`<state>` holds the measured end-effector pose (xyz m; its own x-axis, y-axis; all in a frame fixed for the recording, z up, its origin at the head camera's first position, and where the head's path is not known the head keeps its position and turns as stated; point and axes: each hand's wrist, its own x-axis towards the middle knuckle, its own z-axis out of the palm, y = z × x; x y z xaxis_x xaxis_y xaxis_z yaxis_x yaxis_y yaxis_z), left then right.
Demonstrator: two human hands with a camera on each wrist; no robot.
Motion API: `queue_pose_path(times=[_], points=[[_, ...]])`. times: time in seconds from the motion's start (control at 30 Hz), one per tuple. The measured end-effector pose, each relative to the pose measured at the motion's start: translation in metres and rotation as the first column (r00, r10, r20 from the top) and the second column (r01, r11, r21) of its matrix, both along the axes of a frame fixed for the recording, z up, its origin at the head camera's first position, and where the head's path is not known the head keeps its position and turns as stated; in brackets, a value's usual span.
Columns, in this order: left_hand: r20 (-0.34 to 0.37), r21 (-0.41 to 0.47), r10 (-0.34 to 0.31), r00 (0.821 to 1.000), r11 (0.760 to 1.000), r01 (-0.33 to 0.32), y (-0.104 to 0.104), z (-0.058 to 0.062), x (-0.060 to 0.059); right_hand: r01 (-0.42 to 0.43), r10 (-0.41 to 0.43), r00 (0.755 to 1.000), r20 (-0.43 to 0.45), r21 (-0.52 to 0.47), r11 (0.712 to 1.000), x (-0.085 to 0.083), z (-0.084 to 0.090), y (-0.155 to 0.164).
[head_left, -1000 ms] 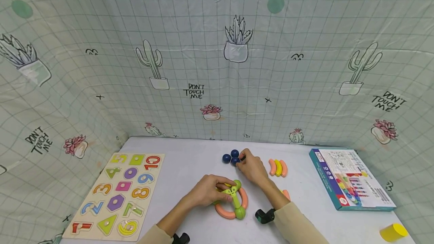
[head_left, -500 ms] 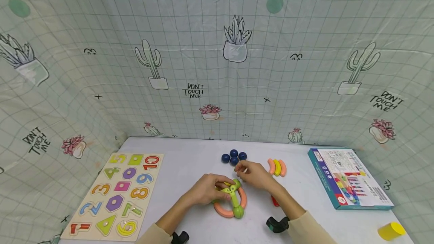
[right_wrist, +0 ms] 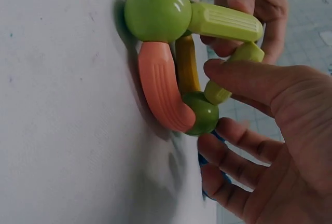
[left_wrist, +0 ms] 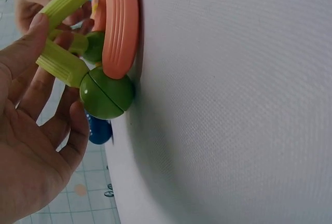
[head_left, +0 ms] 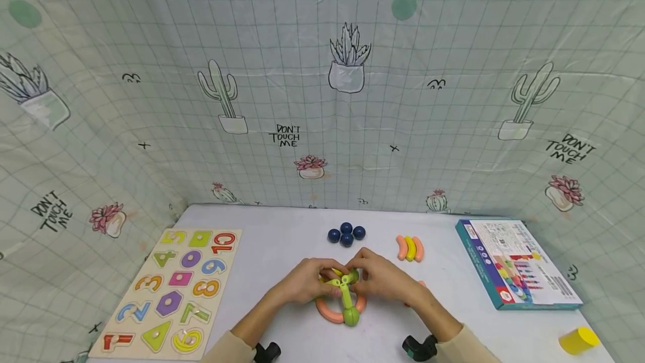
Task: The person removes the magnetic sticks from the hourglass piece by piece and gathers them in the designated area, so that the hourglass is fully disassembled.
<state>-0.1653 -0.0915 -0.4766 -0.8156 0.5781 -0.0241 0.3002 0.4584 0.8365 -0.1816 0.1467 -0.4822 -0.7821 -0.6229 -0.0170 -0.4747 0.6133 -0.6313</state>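
A toy frame stands on the table between both hands. Its base is a ring of pink curved sticks (left_wrist: 120, 27) and a yellow curved stick (right_wrist: 187, 63), joined by green balls (right_wrist: 158, 11). Light green straight rods (head_left: 346, 296) slope up from the balls and lean together at the top. My left hand (head_left: 308, 283) pinches a rod near the top, thumb in front and fingers behind. On the far right side of the frame, my right hand (head_left: 380, 276) pinches another rod between thumb and fingers, its other fingers spread loosely beside a ball.
Several dark blue balls (head_left: 346, 233) sit together behind the frame. Curved sticks, two pink and one yellow (head_left: 410, 248), lie right of them. A number puzzle board (head_left: 168, 296) is at left; a flat box (head_left: 519, 265) and yellow cylinder (head_left: 579, 341) are at right.
My right hand has let go of a dark blue ball beside the other balls and come back toward me onto a green rod. The left hand has kept its hold.
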Motion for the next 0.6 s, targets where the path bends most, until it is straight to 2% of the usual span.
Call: queue_pose_path(times=[0.3, 0.6], points=[[0.017, 0.029, -0.020, 1.000, 0.999, 0.020, -0.0012, -0.0007, 0.0023, 0.024, -0.012, 0.991, -0.134, 0.088, 0.996, 0.0054, 0.0048, -0.0105], [0.016, 0.054, -0.039, 0.999, 0.998, 0.039, -0.0029, -0.0014, 0.0018, 0.052, -0.036, 0.979, -0.198, 0.074, 0.996, 0.0056, 0.0031, -0.0105]])
